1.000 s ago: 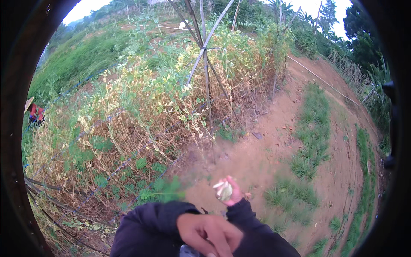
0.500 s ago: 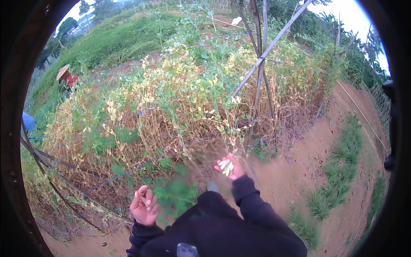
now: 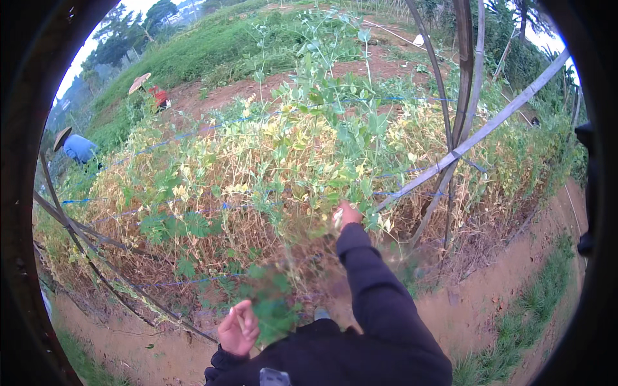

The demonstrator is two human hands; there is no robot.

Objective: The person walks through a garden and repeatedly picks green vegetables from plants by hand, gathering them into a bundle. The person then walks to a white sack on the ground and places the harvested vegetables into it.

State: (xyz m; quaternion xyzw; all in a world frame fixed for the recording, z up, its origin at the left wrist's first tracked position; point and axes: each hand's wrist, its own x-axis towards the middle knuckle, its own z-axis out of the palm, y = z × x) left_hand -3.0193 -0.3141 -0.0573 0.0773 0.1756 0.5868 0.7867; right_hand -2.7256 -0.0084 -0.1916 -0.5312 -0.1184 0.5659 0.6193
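Observation:
My right hand [image 3: 349, 213] is stretched forward into the yellowing pea plants [image 3: 283, 141]. Pale pods [image 3: 337, 219] show at its left side, held in the fingers; leaves and stems partly hide the fingertips. Low in front of my body is my left hand [image 3: 237, 329], palm turned up, its fingers curled and the thumb close to them. Whether something small lies in that pinch is too unclear to tell. Blurred green leaves [image 3: 273, 299] stand just beside this hand.
Crossed poles [image 3: 456, 151] rise right of my reaching arm, and more poles [image 3: 74, 225] lean at the left. Blue string [image 3: 193, 281] runs through the plants. Two people in hats, one in blue [image 3: 80, 148], one in red [image 3: 158, 96], are far left. Grass [image 3: 515, 328] grows on the right path.
My right hand, with the pods, has moved forward and up into the plants. My left hand sits slightly lower and further right in view. The view has shifted, showing the person in blue more fully.

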